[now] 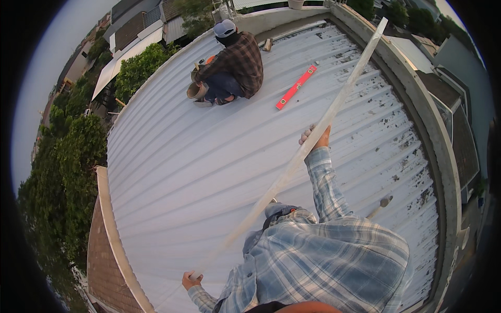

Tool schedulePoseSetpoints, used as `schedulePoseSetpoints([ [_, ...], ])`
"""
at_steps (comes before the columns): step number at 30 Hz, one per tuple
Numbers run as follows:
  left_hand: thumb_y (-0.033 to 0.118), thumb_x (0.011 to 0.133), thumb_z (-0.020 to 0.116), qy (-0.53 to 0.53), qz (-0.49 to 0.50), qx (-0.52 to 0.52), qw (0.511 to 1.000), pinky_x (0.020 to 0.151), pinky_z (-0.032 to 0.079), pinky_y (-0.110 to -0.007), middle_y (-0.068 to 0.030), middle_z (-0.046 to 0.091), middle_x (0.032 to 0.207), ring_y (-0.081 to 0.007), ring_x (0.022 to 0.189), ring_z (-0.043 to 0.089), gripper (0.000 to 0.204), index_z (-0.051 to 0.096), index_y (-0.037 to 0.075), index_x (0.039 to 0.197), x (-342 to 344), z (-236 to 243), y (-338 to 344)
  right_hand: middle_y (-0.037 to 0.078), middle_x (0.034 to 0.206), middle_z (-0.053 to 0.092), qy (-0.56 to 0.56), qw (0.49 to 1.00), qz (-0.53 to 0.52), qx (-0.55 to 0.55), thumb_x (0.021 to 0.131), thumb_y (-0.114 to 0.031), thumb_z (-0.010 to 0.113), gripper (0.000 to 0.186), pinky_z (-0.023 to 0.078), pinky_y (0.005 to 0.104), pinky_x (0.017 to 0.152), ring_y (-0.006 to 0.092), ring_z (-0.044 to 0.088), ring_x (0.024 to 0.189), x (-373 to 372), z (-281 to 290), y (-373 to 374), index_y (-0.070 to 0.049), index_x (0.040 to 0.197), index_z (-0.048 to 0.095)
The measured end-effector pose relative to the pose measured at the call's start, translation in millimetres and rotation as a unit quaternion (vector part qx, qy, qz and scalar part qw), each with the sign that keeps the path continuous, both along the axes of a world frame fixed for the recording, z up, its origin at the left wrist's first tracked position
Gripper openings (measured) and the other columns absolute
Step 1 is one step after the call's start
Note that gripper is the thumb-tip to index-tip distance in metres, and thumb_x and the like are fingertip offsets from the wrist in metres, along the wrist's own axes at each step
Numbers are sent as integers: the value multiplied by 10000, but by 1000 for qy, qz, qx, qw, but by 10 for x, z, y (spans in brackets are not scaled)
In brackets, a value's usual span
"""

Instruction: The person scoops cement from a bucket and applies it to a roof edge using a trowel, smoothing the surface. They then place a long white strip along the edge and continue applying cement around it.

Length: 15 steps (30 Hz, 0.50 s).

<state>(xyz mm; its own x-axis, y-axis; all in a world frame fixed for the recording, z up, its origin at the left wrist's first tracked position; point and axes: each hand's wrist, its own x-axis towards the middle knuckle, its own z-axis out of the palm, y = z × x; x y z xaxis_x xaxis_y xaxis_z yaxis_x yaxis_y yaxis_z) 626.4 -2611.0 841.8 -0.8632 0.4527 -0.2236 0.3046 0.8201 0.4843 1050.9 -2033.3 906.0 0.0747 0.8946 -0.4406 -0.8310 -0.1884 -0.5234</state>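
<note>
Right hand (321, 139) clamped on the bar (280, 182), upper right of centre, palm partly hidden. Bar runs upper right to lower left. Left hand (193, 280) at its low end; can't tell whether it's closed. Tool (385, 201) at right, handle partly hidden by shirt (334, 255). Red level (296, 87) above centre. Co-worker (240, 65) upper left, grip unclear.

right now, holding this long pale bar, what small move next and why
Probably draw the long pale bar slightly back toward the left hand, with the right hand guiding: its far end overlaps the parapet in this view, and a co-worker crouches to the left, so a wide swing looks riskier.
</note>
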Motion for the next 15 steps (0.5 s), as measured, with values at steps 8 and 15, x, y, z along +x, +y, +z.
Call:
schedulePoseSetpoints([
  [8, 99, 509, 930, -31, -59, -119, 991, 705, 563, -396, -125, 732, 798, -250, 735, 707, 386, 673, 34, 788, -145, -1593, -570, 153, 1062, 649, -142, 964, 211, 72, 925, -760, 357, 865, 559, 381, 818, 256, 656, 929, -2379, 848, 752, 3, 1288, 541],
  [15, 93, 531, 915, -134, 14, -108, 985, 708, 561, -388, -119, 733, 808, -239, 743, 704, 362, 677, 36, 797, -673, -1809, -93, 210, 1189, 638, -247, 894, 348, 134, 848, -872, 268, 1097, 486, 360, 975, 301, 623, 1087, -4765, 477, 861, 75, 1345, 509],
])
